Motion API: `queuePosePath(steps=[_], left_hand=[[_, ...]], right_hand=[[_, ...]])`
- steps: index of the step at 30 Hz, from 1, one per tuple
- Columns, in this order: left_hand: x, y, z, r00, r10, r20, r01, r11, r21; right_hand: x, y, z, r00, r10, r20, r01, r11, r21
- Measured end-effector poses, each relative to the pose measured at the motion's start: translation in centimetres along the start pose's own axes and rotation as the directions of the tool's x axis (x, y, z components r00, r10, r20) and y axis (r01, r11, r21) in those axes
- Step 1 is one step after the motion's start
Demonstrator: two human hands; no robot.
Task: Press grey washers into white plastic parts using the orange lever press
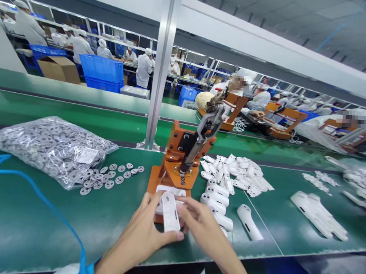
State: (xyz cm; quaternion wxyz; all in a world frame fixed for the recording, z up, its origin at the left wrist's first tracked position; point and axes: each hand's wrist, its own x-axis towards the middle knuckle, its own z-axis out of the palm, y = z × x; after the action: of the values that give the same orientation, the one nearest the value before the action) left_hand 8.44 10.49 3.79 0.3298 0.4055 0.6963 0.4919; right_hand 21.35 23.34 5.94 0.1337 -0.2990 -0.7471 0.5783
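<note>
A white elongated plastic housing [170, 218] with a rounded top end and a small dark slot is held between both hands, in front of the orange toggle press [183, 172]. My left hand [146, 223] grips its left side, with the thumb along the lower end. On the right side, the fingers of my right hand [198, 223] close on the housing; some fingertips are hidden behind it. Just behind the housing, a white holder [180, 191] sits at the base of the press. The press's lever [206, 128] stands tilted up to the right.
Grey slotted discs [109, 184] lie left of the press beside a clear bag [47, 146] full of them. To the right are a row of white housings [214, 204], a pile of small white parts [236, 172] and larger shells [318, 213]. A blue cord [45, 195] runs to my left wrist.
</note>
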Motion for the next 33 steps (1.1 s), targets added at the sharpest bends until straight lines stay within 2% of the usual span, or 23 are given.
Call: queuePosePath(steps=[2, 4, 6, 8, 10, 13, 15, 16, 17, 19, 20, 21, 22, 23, 25, 26, 27, 29, 30, 33], left_hand=[[0.9, 0.3, 0.4, 0.999, 0.009, -0.041, -0.002, 0.989, 0.151], [1.7, 0.3, 0.6, 0.996, 0.061, -0.069, -0.042, 0.965, 0.258], [2.3, 0.1, 0.6, 0.991, 0.125, -0.044, -0.105, 0.942, 0.318], [2.8, -0.2, 0.4, 0.986, 0.165, 0.028, -0.165, 0.935, 0.314], [3.1, -0.5, 0.0, 0.98, 0.179, 0.088, -0.197, 0.937, 0.289], [3.4, -1.0, -0.5, 0.976, 0.189, 0.103, -0.211, 0.935, 0.286], [3.4, -1.2, -0.7, 0.974, 0.207, 0.089, -0.225, 0.927, 0.301], [3.4, -1.3, -0.7, 0.973, 0.216, 0.084, -0.232, 0.922, 0.309], [3.5, -1.4, -0.7, 0.972, 0.223, 0.078, -0.236, 0.918, 0.318], [3.5, -1.3, -0.6, 0.973, 0.22, 0.066, -0.229, 0.915, 0.333], [3.5, -1.3, -0.6, 0.975, 0.214, 0.06, -0.222, 0.915, 0.338], [3.5, -1.2, -0.6, 0.977, 0.207, 0.059, -0.215, 0.915, 0.341], [3.5, -1.1, -0.5, 0.978, 0.2, 0.06, -0.209, 0.915, 0.344], [3.6, -1.0, -0.5, 0.979, 0.193, 0.06, -0.202, 0.916, 0.347], [3.6, -1.0, -0.6, 0.981, 0.186, 0.057, -0.195, 0.916, 0.35], [3.7, -1.0, -0.6, 0.98, 0.191, 0.055, -0.198, 0.916, 0.349], [3.7, -1.0, -0.6, 0.978, 0.199, 0.054, -0.205, 0.915, 0.348], [3.8, -1.1, -0.6, 0.974, 0.22, 0.056, -0.226, 0.91, 0.347], [3.8, -1.2, -0.6, 0.974, 0.22, 0.06, -0.227, 0.91, 0.348], [3.8, -1.3, -0.5, 0.98, 0.191, 0.06, -0.2, 0.915, 0.35]], right_hand=[[-0.6, 0.5, 0.2, 1.0, 0.028, 0.009, -0.029, 0.998, 0.048], [-0.5, 1.1, 0.4, 0.999, 0.001, -0.05, 0.0, 1.0, 0.022], [-0.2, 1.6, 0.6, 0.992, -0.044, -0.115, 0.041, 0.999, -0.024], [0.1, 2.0, 0.9, 0.984, -0.083, -0.158, 0.072, 0.995, -0.075], [0.1, 2.1, 1.2, 0.984, -0.091, -0.154, 0.071, 0.989, -0.131], [-0.3, 1.2, 0.8, 0.995, -0.055, -0.089, 0.034, 0.974, -0.226], [-0.7, -0.5, -0.4, 0.986, -0.053, -0.161, 0.007, 0.962, -0.274], [-0.8, -1.8, -1.2, 0.963, -0.081, -0.259, 0.005, 0.959, -0.282], [-0.7, -3.3, -2.2, 0.915, -0.139, -0.378, 0.031, 0.96, -0.278], [0.1, -6.9, -4.2, 0.752, -0.302, -0.586, 0.193, 0.951, -0.243], [1.0, -8.9, -5.0, 0.669, -0.378, -0.64, 0.312, 0.924, -0.219], [2.1, -10.8, -5.7, 0.62, -0.423, -0.661, 0.413, 0.892, -0.183], [3.4, -12.7, -6.2, 0.619, -0.431, -0.657, 0.462, 0.876, -0.139], [4.8, -14.4, -6.5, 0.669, -0.415, -0.616, 0.464, 0.881, -0.091], [7.3, -17.4, -6.6, 0.825, -0.352, -0.442, 0.409, 0.911, 0.039], [8.2, -18.6, -6.5, 0.88, -0.327, -0.344, 0.383, 0.918, 0.108], [8.6, -19.7, -6.2, 0.905, -0.327, -0.273, 0.38, 0.909, 0.172], [8.1, -21.3, -5.6, 0.888, -0.393, -0.238, 0.448, 0.854, 0.262], [7.2, -21.8, -5.2, 0.854, -0.457, -0.248, 0.514, 0.813, 0.272], [3.4, -21.9, -4.1, 0.675, -0.7, -0.233, 0.737, 0.659, 0.153]])
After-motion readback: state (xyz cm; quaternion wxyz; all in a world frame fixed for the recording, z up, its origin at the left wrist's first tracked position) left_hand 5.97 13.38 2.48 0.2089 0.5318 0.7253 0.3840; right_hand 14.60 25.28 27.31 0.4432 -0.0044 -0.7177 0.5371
